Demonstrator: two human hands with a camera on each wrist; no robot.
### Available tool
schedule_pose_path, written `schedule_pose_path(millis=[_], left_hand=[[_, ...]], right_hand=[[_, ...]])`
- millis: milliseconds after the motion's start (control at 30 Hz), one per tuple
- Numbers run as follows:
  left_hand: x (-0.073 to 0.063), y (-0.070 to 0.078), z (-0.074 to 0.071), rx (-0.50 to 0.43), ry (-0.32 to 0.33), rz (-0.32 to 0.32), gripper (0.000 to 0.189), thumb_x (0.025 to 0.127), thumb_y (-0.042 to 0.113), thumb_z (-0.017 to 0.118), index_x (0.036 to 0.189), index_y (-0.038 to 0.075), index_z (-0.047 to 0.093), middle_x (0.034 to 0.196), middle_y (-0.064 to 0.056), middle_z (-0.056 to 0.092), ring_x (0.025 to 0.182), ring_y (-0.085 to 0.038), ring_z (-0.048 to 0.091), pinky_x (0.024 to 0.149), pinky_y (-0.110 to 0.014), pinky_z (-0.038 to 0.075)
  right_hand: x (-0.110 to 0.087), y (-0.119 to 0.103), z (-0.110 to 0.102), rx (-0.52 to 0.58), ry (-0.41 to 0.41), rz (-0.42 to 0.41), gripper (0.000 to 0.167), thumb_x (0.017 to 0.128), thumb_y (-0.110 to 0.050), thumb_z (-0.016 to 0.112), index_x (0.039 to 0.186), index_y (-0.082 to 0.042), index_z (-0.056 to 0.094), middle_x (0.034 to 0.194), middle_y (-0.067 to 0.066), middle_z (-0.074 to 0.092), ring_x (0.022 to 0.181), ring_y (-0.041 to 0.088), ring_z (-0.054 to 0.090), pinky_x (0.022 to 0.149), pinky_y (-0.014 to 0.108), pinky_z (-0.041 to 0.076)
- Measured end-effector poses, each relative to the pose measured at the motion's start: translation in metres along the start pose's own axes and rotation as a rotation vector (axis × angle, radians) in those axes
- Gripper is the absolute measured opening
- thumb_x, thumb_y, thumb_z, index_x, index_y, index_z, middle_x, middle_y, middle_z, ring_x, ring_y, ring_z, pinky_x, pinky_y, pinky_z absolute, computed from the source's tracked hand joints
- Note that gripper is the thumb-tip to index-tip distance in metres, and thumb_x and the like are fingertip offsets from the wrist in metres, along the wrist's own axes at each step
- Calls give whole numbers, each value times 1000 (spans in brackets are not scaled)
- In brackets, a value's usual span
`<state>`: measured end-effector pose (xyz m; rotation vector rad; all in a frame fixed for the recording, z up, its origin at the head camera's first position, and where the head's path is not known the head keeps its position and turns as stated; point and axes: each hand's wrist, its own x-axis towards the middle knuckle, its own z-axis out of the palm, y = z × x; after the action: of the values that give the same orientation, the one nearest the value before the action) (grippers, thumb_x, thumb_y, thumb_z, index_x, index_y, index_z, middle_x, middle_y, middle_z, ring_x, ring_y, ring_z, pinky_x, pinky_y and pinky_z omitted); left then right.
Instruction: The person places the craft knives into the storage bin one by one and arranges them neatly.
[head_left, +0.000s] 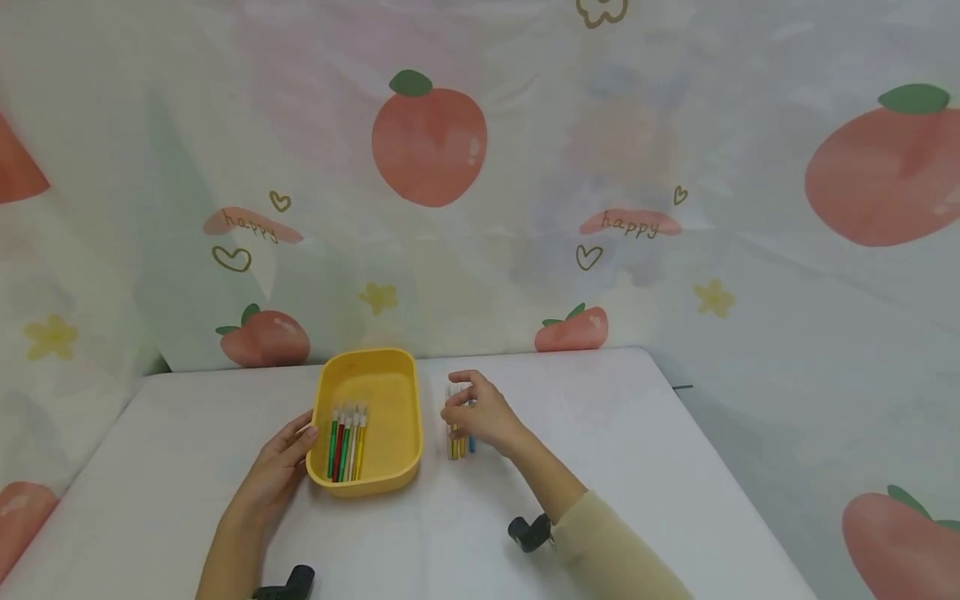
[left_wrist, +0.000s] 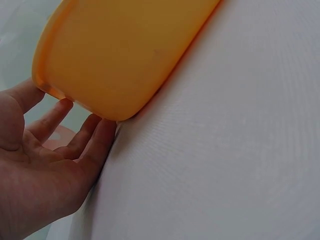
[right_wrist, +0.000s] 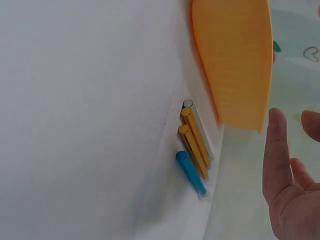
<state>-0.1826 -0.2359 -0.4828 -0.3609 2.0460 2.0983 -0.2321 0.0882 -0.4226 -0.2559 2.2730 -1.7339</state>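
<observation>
A yellow plastic tray stands near the far side of the table. Inside, at its left, lie several slim pencils in green, red, silver and yellow, with pale pointed ends. My left hand holds the tray's left side, thumb at the rim and fingertips against the outer wall. To the right of the tray, my right hand hovers over more pencils, fingers loosely bent and apart, with nothing between them. Those are silver, two yellow and one blue, lying side by side on the table.
White cloth covers the table. Behind it hangs a curtain printed with peaches, flowers and hearts. A black wrist camera is worn on the right wrist, another on the left.
</observation>
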Motion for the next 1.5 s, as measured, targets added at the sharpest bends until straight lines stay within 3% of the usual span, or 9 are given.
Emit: schedule_pose_path(millis=[200, 467, 667, 900, 1167, 1500], left_hand=[[2, -1, -1, 1, 3, -10, 63, 103, 43, 52, 158, 24, 30, 161, -6, 33, 142, -19, 36, 87, -9, 44], [3, -1, -3, 5, 7, -14, 63, 103, 43, 52, 158, 23, 29, 160, -7, 34, 135, -18, 41, 86, -8, 45], [3, -2, -2, -8, -9, -11, 62, 103, 43, 52, 158, 23, 30, 159, -6, 35, 132, -15, 43, 90, -12, 45], [2, -4, -3, 0, 1, -15, 64, 102, 45, 52, 158, 24, 29, 160, -5, 33, 140, -17, 37, 102, -19, 43], [4, -4, -4, -8, -10, -6, 63, 103, 43, 51, 158, 23, 29, 160, -6, 34, 139, -18, 38, 88, -10, 44], [1, -3, -2, -15, -9, -4, 63, 103, 43, 52, 158, 24, 29, 160, -6, 32, 143, -19, 35, 87, -7, 44]], right_hand=[[2, 10, -14, 32, 48, 46, 60, 89, -6, 69, 142, -11, 44, 110, 16, 60, 89, 25, 67, 74, 44, 60], [5, 23, -27, 54, 85, 77, 60, 90, -2, 68, 144, -7, 43, 110, 19, 59, 96, 35, 68, 75, 44, 60], [8, 35, -29, 23, 111, 107, 61, 90, -4, 68, 145, -5, 41, 108, 18, 60, 93, 31, 68, 80, 48, 59], [15, 47, -26, -48, 123, 135, 62, 87, -7, 70, 144, -5, 44, 104, 14, 63, 84, 22, 68, 73, 38, 60], [24, 53, -23, -92, 122, 194, 62, 89, -6, 71, 143, -7, 43, 102, 12, 60, 84, 20, 68, 67, 32, 60], [33, 49, -16, -188, 176, 222, 62, 83, -5, 76, 138, -5, 48, 98, 13, 63, 74, 18, 66, 59, 29, 58]])
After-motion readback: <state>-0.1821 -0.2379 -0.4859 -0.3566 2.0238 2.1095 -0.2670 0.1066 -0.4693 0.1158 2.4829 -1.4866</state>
